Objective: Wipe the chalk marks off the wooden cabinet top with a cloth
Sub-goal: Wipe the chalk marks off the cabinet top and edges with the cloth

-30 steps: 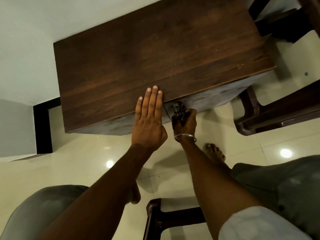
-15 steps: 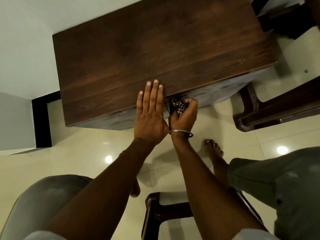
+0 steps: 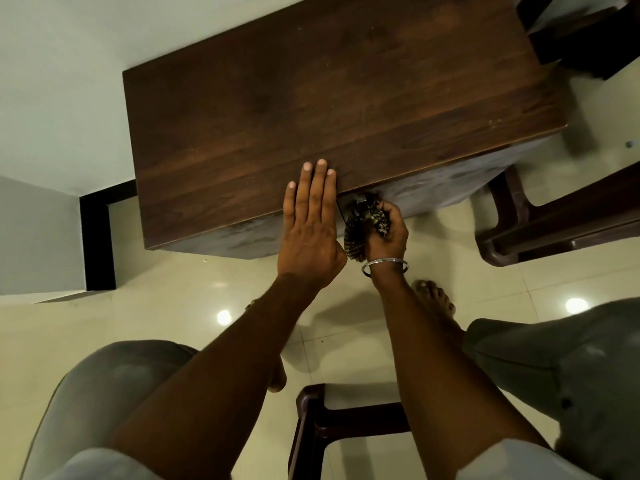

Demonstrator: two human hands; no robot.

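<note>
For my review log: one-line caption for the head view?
Left hand flat on the wooden cabinet top; right hand grips a patterned cloth below its edge.

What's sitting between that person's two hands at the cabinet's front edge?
In the head view, just the bunched patterned cloth, gripped by the right hand; it hangs beside the flat left hand.

You have one wooden cabinet (image 3: 311,98) before you, one patterned cloth (image 3: 360,226), two hands in shot, left hand (image 3: 308,237) and right hand (image 3: 389,233), one bangle (image 3: 384,263), two bare feet (image 3: 436,299), and two light glints (image 3: 224,317) down below
</note>
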